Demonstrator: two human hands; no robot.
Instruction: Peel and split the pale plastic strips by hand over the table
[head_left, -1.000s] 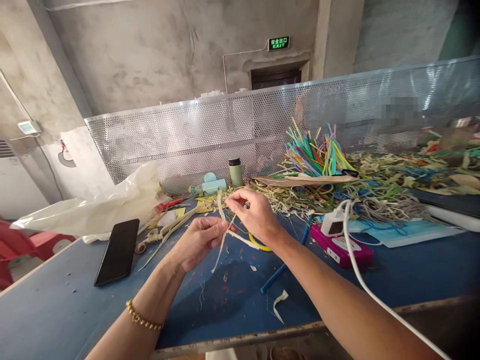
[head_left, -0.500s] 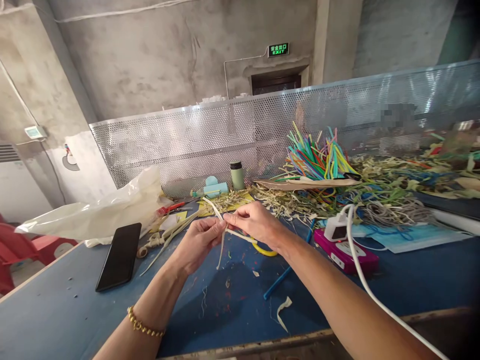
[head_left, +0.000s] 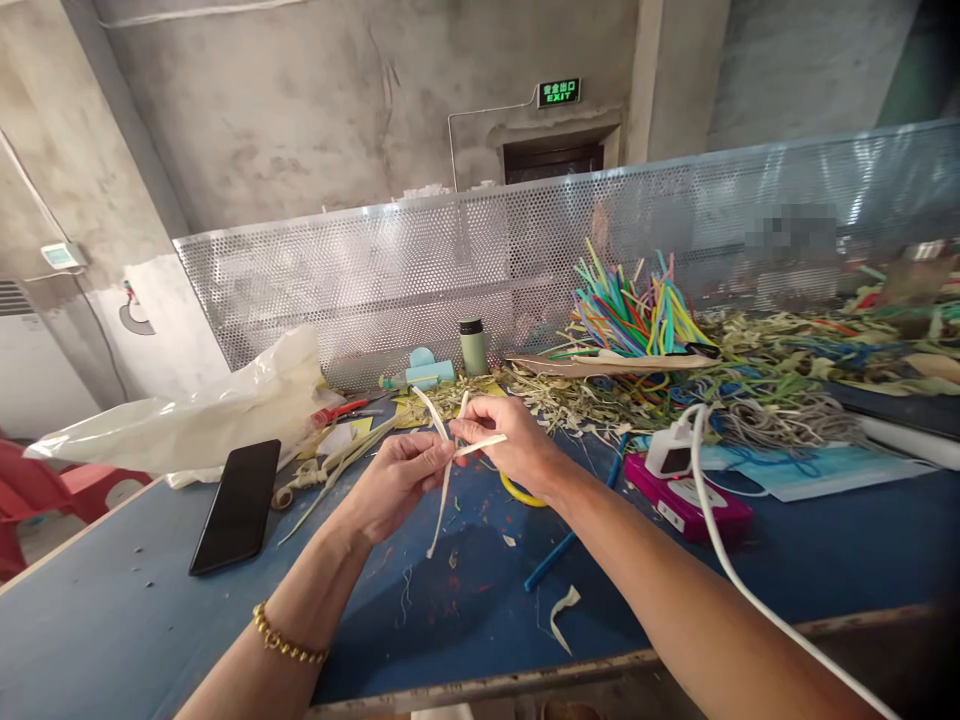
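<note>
Pale flat strips [head_left: 430, 409] cross each other between my two hands, above the blue table. My left hand [head_left: 401, 475] pinches them at the crossing with thumb and forefinger. One strip end hangs down below the fingers, and another points up and to the left. My right hand [head_left: 504, 440] is closed on the strips just to the right, with one end sticking up and one reaching across its fingers. The exact crossing is partly hidden by my fingertips. A yellow tube [head_left: 521, 492] curves on the table behind my right wrist.
A black phone [head_left: 236, 508] lies at left beside a plastic bag [head_left: 195, 420]. A magenta power strip [head_left: 690, 500] with a white cable [head_left: 716, 540] stands at right. A blue tube [head_left: 551, 562], colourful tubes [head_left: 637, 310], dried strips and a green bottle [head_left: 472, 350] are also there.
One strip end that ran toward the lower right now lies across my right fingers, and another end shows upright. My hands stay together, the left still pinching.
</note>
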